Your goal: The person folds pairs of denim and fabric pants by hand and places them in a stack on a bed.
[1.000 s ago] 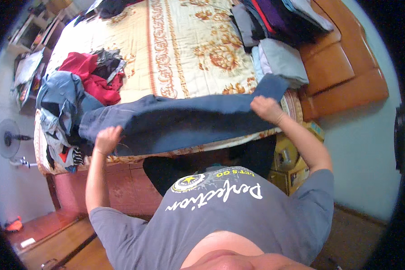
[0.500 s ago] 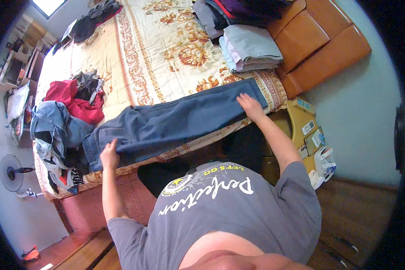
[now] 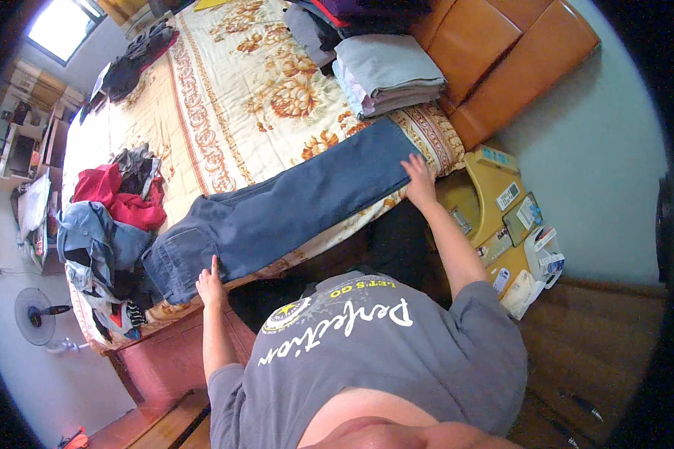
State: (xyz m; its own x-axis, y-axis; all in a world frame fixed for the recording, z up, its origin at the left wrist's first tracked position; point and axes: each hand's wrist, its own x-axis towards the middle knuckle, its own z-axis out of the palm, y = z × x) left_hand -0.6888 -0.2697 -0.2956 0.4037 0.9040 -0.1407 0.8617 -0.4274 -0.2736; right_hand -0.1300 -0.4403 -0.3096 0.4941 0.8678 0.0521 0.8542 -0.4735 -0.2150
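A pair of dark blue jeans (image 3: 292, 202) lies folded lengthwise along the near edge of the bed, waistband to the left and leg ends to the right. My left hand (image 3: 211, 284) is at the near edge by the pocket, its index finger stretched out on the denim. At the leg ends, my right hand (image 3: 419, 178) rests with spread fingers on the near corner. Neither hand grips the cloth.
The bed has a flowered cover (image 3: 225, 97). A heap of loose clothes (image 3: 112, 202) sits left of the jeans. Folded clothes (image 3: 389, 67) are stacked by the brown headboard (image 3: 494, 45). A yellow bedside table (image 3: 490, 202) carries small items. A fan (image 3: 37, 314) stands at left.
My left hand has slid right along the near edge, from the waistband side to below the pocket. My right hand has moved toward the near corner. The jeans lie flatter and straighter.
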